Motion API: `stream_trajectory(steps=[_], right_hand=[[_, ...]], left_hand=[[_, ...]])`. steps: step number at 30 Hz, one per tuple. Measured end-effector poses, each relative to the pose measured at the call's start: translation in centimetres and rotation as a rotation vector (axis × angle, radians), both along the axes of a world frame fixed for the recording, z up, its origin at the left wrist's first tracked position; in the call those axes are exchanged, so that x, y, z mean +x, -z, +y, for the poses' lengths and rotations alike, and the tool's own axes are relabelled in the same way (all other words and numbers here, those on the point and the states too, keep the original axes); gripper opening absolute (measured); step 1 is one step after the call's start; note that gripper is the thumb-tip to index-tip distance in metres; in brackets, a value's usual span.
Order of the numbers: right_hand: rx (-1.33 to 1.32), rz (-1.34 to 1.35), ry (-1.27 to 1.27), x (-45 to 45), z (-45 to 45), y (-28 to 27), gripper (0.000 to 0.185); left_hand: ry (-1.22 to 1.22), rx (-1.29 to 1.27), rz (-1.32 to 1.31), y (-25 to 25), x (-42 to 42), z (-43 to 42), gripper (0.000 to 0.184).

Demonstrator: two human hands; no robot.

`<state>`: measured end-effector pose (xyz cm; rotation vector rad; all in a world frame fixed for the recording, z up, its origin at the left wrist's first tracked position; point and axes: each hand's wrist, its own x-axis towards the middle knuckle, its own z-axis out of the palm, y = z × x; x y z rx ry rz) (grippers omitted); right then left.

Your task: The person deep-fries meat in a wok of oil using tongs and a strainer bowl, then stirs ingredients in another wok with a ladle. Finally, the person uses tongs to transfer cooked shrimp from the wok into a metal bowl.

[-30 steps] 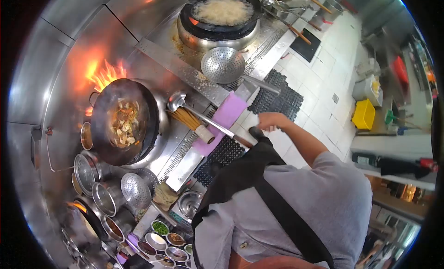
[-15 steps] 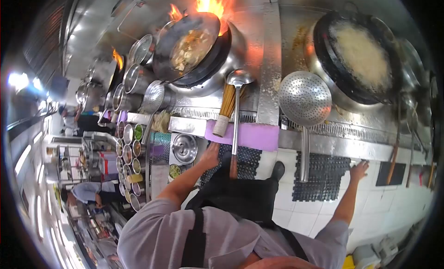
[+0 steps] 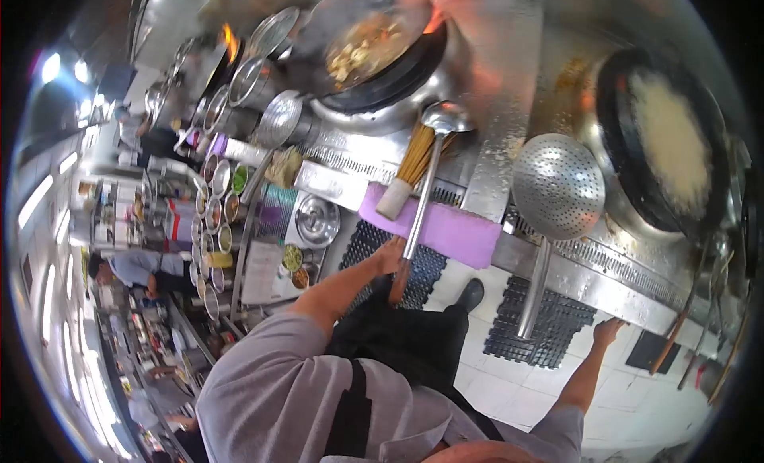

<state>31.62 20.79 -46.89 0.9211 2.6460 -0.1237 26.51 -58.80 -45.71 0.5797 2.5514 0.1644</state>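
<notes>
My left hand [image 3: 390, 256] is just below the purple cloth [image 3: 461, 234], close beside the handle of a ladle [image 3: 426, 188]; its fingers are too unclear to read. Farther right, my right hand [image 3: 609, 331] reaches to the counter's front edge with fingers extended and nothing visible in it. The ladle lies beside a bamboo brush [image 3: 406, 172]. A tilted wok [image 3: 374, 53] holds pieces of food in sauce. Between the two woks rests a large perforated strainer [image 3: 559, 184]. Pale, foamy contents fill the right wok [image 3: 672, 144].
Flames [image 3: 231, 41] rise at another wok on the left. Seasoning bowls [image 3: 231, 208] and a lidded steel pot [image 3: 317, 221] stand at the left. Wooden-handled tools [image 3: 675, 339] hang over the right counter edge. Black mats [image 3: 533, 324] lie on the floor. A co-worker [image 3: 147, 272] is farther left.
The view has swung round from the left wok, bringing both my hands into sight. Since half a second ago, my left hand has come closer to the ladle handle and my right hand to the counter edge.
</notes>
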Motion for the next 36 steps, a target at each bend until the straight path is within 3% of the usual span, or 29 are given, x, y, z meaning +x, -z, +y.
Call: stream_trajectory(steps=[2,4,6,7,8,10,12,14,16,18,20,24,26,27,30,32,33,34,36], right_hand=[[-0.009,0.169,-0.153,1.6,6.4,6.8,0.078],[-0.013,0.184,-0.258,1.1,7.7,6.0,0.088],[0.023,0.289,0.061,1.6,2.6,2.6,0.097],[0.159,0.165,0.024,3.6,1.1,4.5,0.096],[0.087,-0.024,-0.193,4.8,-2.3,3.2,0.081],[-0.112,-0.219,-0.41,7.7,-11.7,0.7,0.073],[-0.324,-0.348,-0.544,10.6,-21.5,-2.0,0.065],[-0.453,-0.423,-0.675,11.5,-30.3,-5.1,0.057],[-0.529,-0.497,-0.813,11.5,-38.1,-8.2,0.049],[-0.552,-0.541,-0.95,10.6,-44.7,-10.5,0.041],[-0.531,-0.556,-1.112,8.2,-50.5,-12.2,0.034],[-0.42,-0.444,-1.45,0.8,-63.4,-14.8,0.023],[-0.35,-0.309,-1.57,-2.5,-72.1,-14.9,0.022],[-0.244,-0.226,-1.617,-3.6,-75.7,-12.3,0.019],[-0.608,-0.115,-1.796,-2.8,-91.9,-14.4,0.028],[-0.725,-0.315,-1.914,1.2,-100.7,-16.6,0.027],[-0.888,-0.644,-1.735,2.9,-103.8,-12.2,0.024],[-0.979,-0.943,-1.507,6.2,-106.8,-13.3,0.024],[-0.935,-1.347,-1.11,12.5,-111.9,-14.6,0.02]], left_hand=[[-0.109,-0.007,-0.11,-1.4,-0.9,2.2,0.071],[-0.263,0.021,-0.126,-5.0,-1.2,4.1,0.073],[-0.442,0.057,-0.043,-9.1,-0.9,5.0,0.073],[-0.454,0.295,0.168,-8.0,1.0,3.6,0.072],[-0.492,0.3,0.004,-8.3,3.0,2.1,0.071],[-0.547,0.336,-0.312,-9.2,6.4,-0.5,0.071],[-0.503,0.403,-0.611,-10.5,11.3,-4.8,0.057],[-0.349,0.464,-0.815,-12.8,17.1,-9.9,0.067],[-0.083,0.509,-0.742,-5.0,26.8,-15.8,0.067],[-0.857,0.409,-0.625,-11.6,30.6,-19.5,0.063],[-1.178,0.008,-0.721,-17.4,31.4,-23.4,0.055],[-1.301,-0.197,-0.449,-19.1,40.1,-28.8,0.038],[-1.635,-0.115,-0.36,-18.0,43.9,-29.1,0.037],[-1.74,-0.068,-0.355,-18.1,45.4,-28.7,0.041],[-2.025,0.076,-0.246,-18.0,50.7,-25.6,0.051],[-2.159,0.199,-0.031,-16.3,54.3,-21.7,0.054],[-2.267,0.314,-0.065,-18.0,54.5,-20.2,0.057],[-2.388,0.423,-0.081,-19.8,55.2,-18.0,0.059],[-2.423,0.419,-0.028,-16.6,58.6,-11.7,0.062]])
